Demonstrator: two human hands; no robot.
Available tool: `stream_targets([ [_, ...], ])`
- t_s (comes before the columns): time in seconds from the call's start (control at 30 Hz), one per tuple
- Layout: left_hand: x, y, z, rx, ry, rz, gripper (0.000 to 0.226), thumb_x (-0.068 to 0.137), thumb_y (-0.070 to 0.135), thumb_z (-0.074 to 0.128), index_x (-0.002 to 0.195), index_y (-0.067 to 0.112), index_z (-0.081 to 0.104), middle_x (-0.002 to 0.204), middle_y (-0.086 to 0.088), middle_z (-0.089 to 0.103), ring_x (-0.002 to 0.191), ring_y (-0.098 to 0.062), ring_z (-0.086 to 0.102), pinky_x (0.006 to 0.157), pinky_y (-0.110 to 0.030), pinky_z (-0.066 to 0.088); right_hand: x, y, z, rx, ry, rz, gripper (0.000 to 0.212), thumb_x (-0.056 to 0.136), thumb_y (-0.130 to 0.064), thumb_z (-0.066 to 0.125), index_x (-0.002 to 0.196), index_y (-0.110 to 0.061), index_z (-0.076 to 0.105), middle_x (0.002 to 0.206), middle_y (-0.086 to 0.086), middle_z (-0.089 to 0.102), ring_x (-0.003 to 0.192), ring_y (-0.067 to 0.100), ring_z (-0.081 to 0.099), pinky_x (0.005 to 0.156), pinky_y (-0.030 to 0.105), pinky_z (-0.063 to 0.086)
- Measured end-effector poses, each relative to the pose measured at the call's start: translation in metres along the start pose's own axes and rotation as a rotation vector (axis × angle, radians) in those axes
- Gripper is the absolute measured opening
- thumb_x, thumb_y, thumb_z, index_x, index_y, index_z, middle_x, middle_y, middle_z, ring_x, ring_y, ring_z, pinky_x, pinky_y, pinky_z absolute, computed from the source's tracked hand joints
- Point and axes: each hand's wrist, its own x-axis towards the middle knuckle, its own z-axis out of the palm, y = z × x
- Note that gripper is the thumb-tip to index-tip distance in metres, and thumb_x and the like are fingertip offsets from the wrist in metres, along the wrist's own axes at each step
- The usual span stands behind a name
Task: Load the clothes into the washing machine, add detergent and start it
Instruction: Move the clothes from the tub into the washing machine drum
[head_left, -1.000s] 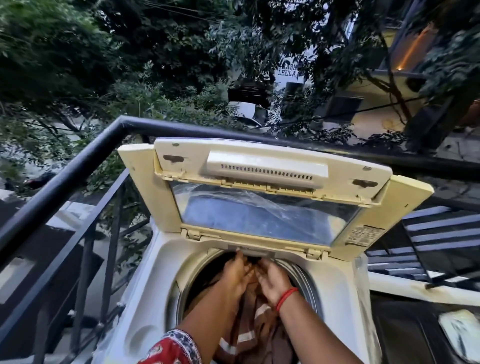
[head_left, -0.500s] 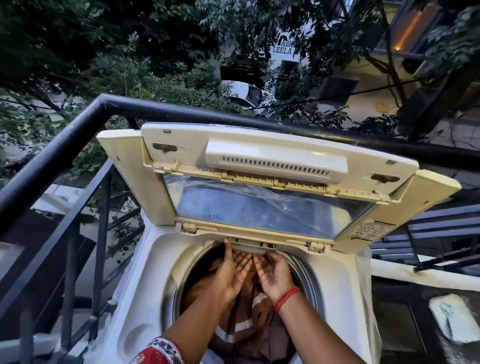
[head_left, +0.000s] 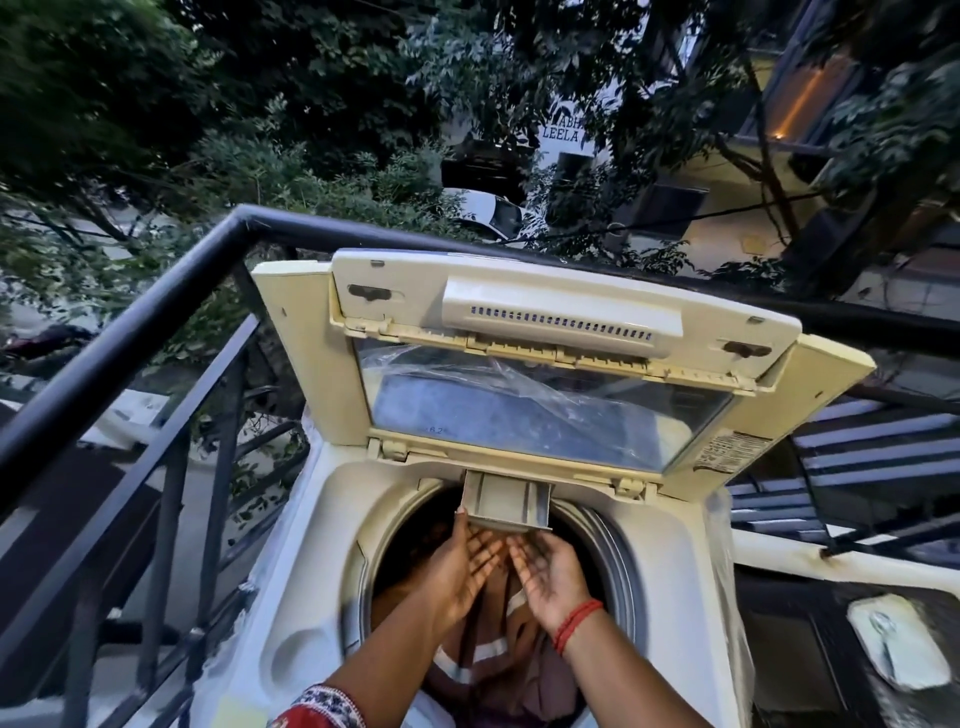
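A cream top-loading washing machine (head_left: 322, 545) stands with its lid (head_left: 561, 312) raised. Brown clothes with white stripes (head_left: 498, 660) lie inside the drum (head_left: 615, 561). At the back rim of the drum opening, a small grey detergent drawer (head_left: 506, 501) sticks out over the clothes. My left hand (head_left: 462, 566) and my right hand (head_left: 550, 577) are side by side just below the drawer's front edge, palms up and fingers apart. The left thumb touches the drawer's left front corner. Neither hand holds anything.
A black metal railing (head_left: 156, 291) runs along the left and behind the machine, close to the raised lid. Beyond it are trees and a white car (head_left: 493, 213) far below. At the right, a white packet (head_left: 893, 644) lies on a dark surface.
The detergent drawer, shut a second ago, has slid out over the drum. Both hands came up off the clothes, turned palms up and drew back with it. The camera has tilted slightly.
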Motion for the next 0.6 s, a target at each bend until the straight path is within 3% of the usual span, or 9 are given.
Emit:
stream_targets([
  [0.1, -0.010, 0.001, 0.002, 0.072, 0.029, -0.010, 0.064, 0.094, 0.053, 0.045, 0.136, 0.005, 0.047, 0.124, -0.011, 0.062, 0.105, -0.020, 0.063, 0.089, -0.029, 0.050, -0.010, -0.005, -0.003, -0.044, 0.003, -0.023, 0.024, 0.100, -0.012, 0.044, 0.084, -0.002, 0.058, 0.083, 0.016, 0.059, 0.068, 0.023, 0.064, 0.052, 0.023, 0.057],
  [0.23, -0.032, -0.004, 0.019, 0.202, 0.049, 0.001, 0.059, 0.097, 0.041, 0.049, 0.138, -0.001, 0.043, 0.135, -0.022, 0.055, 0.121, -0.031, 0.057, 0.101, -0.035, 0.045, -0.031, -0.014, -0.014, -0.041, -0.002, -0.087, 0.020, 0.100, -0.009, 0.045, 0.084, -0.004, 0.055, 0.070, 0.015, 0.065, 0.045, 0.016, 0.067, 0.047, 0.021, 0.054],
  [0.33, -0.049, -0.019, 0.042, 0.286, 0.011, 0.054, 0.046, 0.098, 0.029, 0.053, 0.130, -0.003, 0.048, 0.127, -0.025, 0.058, 0.111, -0.032, 0.061, 0.092, -0.033, 0.051, -0.048, -0.024, -0.033, -0.010, -0.017, -0.166, 0.016, 0.100, -0.009, 0.045, 0.088, -0.006, 0.055, 0.080, 0.015, 0.064, 0.047, 0.014, 0.067, 0.049, 0.020, 0.055],
  [0.43, -0.061, -0.037, 0.067, 0.421, -0.091, 0.120, 0.024, 0.097, 0.028, 0.055, 0.103, 0.005, 0.060, 0.102, -0.014, 0.066, 0.089, -0.021, 0.065, 0.073, -0.023, 0.053, -0.061, -0.039, -0.059, -0.001, -0.024, -0.274, 0.013, 0.099, -0.010, 0.047, 0.095, -0.006, 0.059, 0.086, 0.013, 0.066, 0.066, 0.017, 0.070, 0.059, 0.022, 0.057],
  [0.53, -0.064, -0.058, 0.101, 0.549, -0.200, 0.177, 0.019, 0.097, 0.025, 0.056, 0.094, 0.007, 0.061, 0.088, -0.012, 0.065, 0.080, -0.019, 0.064, 0.069, -0.023, 0.053, -0.076, -0.060, -0.094, -0.006, -0.015, -0.383, 0.019, 0.099, -0.012, 0.048, 0.115, -0.006, 0.057, 0.100, 0.013, 0.064, 0.089, 0.023, 0.064, 0.081, 0.030, 0.052],
  [0.6, -0.065, -0.078, 0.129, 0.672, -0.288, 0.198, 0.021, 0.096, 0.027, 0.058, 0.089, 0.008, 0.064, 0.087, -0.014, 0.066, 0.083, -0.022, 0.066, 0.074, -0.029, 0.055, -0.085, -0.078, -0.123, 0.020, 0.011, -0.449, 0.021, 0.099, -0.012, 0.048, 0.119, -0.007, 0.054, 0.105, 0.013, 0.064, 0.093, 0.024, 0.064, 0.083, 0.031, 0.052],
])
